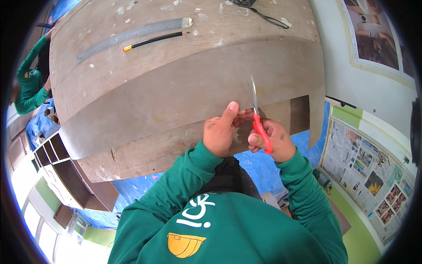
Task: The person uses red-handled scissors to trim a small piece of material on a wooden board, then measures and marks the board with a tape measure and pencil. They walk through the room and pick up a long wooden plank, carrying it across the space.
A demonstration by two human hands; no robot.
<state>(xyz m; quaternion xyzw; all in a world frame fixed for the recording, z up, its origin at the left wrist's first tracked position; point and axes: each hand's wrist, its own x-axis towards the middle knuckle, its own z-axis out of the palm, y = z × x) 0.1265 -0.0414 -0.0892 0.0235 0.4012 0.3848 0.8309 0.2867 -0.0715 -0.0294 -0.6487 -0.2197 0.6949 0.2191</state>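
green sweatshirt (250,224) lies nearest. right hand (277,137): fingers wrapped round red scissors (258,125), blades over grey sheet (176,88) on counter (149,152). left hand (220,132): at sheet's near edge; cannot tell whether fingers pinch it. trimming appears in hand; next cut calls for a steadied edge.

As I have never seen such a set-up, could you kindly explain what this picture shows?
There is no machine here, only a person's two bare hands. The picture comes from a wide fisheye camera worn on the person's head, looking down, so straight edges bend.

The right hand holds red-handled metal scissors, blades over a large, thin, grey-brown sheet. The left hand is at the sheet's near edge.

The sheet lies on a paint-spotted wooden surface. Beyond it lie a long grey metal ruler and a black pencil with a yellow end. Another person in green shows at far left.
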